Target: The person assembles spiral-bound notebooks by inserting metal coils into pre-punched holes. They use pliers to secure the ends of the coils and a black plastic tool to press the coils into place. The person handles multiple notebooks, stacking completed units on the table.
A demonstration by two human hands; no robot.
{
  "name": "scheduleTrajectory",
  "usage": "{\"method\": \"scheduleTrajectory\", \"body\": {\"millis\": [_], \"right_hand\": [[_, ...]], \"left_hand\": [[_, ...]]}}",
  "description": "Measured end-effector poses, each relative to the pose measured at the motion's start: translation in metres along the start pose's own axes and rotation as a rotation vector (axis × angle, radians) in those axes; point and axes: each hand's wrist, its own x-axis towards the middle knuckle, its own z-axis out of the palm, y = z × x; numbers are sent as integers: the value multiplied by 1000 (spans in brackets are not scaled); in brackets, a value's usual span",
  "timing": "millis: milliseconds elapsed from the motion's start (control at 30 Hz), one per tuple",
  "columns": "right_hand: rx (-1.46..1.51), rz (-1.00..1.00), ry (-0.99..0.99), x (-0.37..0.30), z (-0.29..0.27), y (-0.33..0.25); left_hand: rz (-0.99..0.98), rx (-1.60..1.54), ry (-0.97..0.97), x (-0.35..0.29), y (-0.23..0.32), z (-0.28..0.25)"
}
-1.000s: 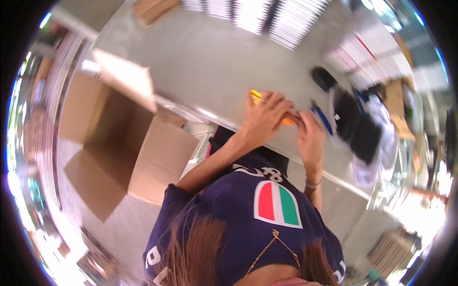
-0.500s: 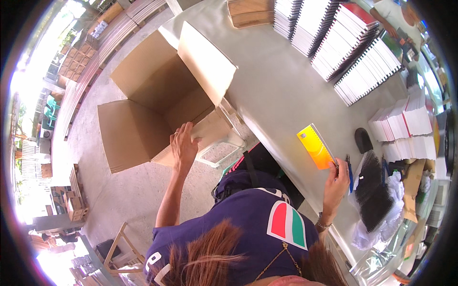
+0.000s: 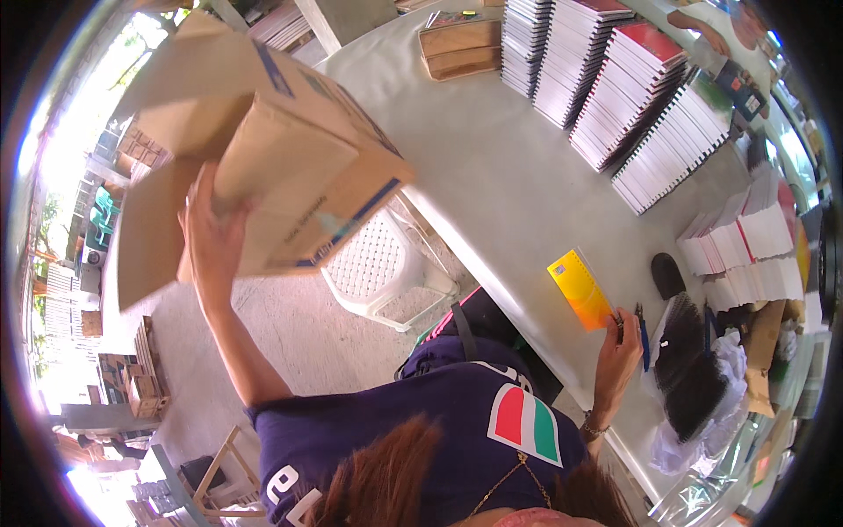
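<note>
A large open cardboard box (image 3: 294, 198) hangs tilted over a white plastic stool (image 3: 369, 263), its mouth turned to the left. My left hand (image 3: 212, 237) grips the near edge of its opening, fingers hooked over the rim. The flaps (image 3: 149, 228) stick out and are slightly blurred. Over the grey table, my right hand (image 3: 621, 344) pinches the lower end of a slim yellow-orange notebook (image 3: 580, 288) with a spiral edge. Beside that hand lie a blue pen (image 3: 645, 347) and a bundle of black binding coils (image 3: 694, 386) on clear plastic.
Several stacks of spiral-bound books (image 3: 623, 97) stand at the table's far side, next to a small wooden box (image 3: 461, 48). White paper stacks (image 3: 746, 233) are at the right, near a dark oval object (image 3: 667, 275). Another person (image 3: 729, 35) is at the far right corner.
The box has lifted off the stool and swung left, tipping its opening away leftward, with my left hand on its edge. My right hand with the notebook has shifted slightly nearer to me.
</note>
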Motion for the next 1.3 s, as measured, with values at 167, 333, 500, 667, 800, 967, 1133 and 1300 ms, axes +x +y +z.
{"method": "scheduleTrajectory", "body": {"millis": [167,333,500,667,800,967,1133,1300], "right_hand": [[21,-111,35,-3,1,0],[42,-41,11,-3,1,0],[-38,-17,57,-2,1,-6],[32,5,1,-5,2,-8],[75,59,6,-9,1,-5],[76,106,4,-11,-3,-14],[39,15,37,-12,2,-13],[74,-22,64,-10,19,-15]], "left_hand": [[312,82,85,138,-25,56],[701,-154,483,235,71,82],[728,-896,-36,155,190,62],[666,-1752,-703,7,219,11],[601,-2563,-866,-72,281,-4],[458,-2807,-1228,-94,285,-2],[804,-1841,-1009,-73,264,55],[830,-858,-618,-127,264,145]]}}
